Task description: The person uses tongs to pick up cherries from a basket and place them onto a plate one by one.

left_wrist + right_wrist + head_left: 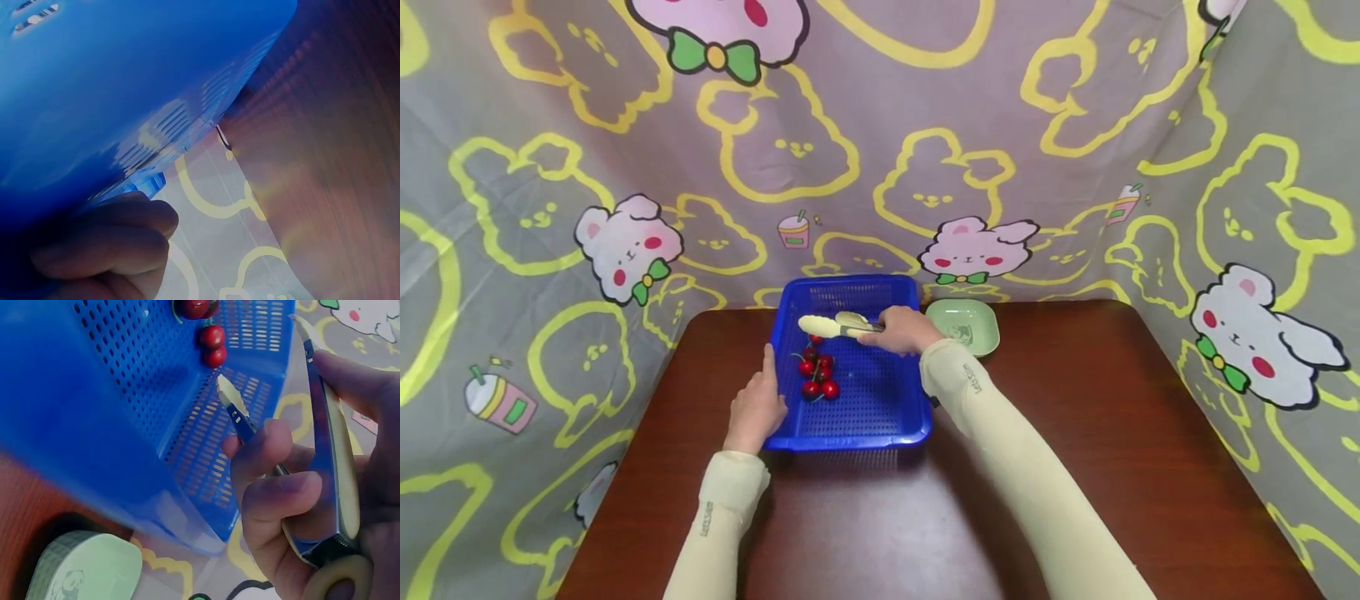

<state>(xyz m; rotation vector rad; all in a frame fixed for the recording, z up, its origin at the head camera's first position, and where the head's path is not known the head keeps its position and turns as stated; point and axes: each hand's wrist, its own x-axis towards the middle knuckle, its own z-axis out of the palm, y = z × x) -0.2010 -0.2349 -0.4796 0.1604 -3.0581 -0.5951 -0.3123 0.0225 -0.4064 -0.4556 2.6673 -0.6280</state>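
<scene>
A blue plastic basket [880, 408] with perforated walls stands on the table. My left hand [755, 410] grips its left rim, index finger stretched along the edge. In the left wrist view the curled fingers [119, 240] lie against the basket's outer wall. Several red cherries [831, 389], some with green stems, lie in the left part of the basket. Over its far half, my right hand [906, 330] holds a pair of tongs [820, 326] with cream tips and metal arms. Those tips stand apart with nothing between them, as the right wrist view shows.
A pale green dish [985, 325] with a panda picture inside stands just right of the basket, near the back of the brown wooden table [1075, 417]. Patterned grey cloth [850, 125] hangs behind the table and along both sides.
</scene>
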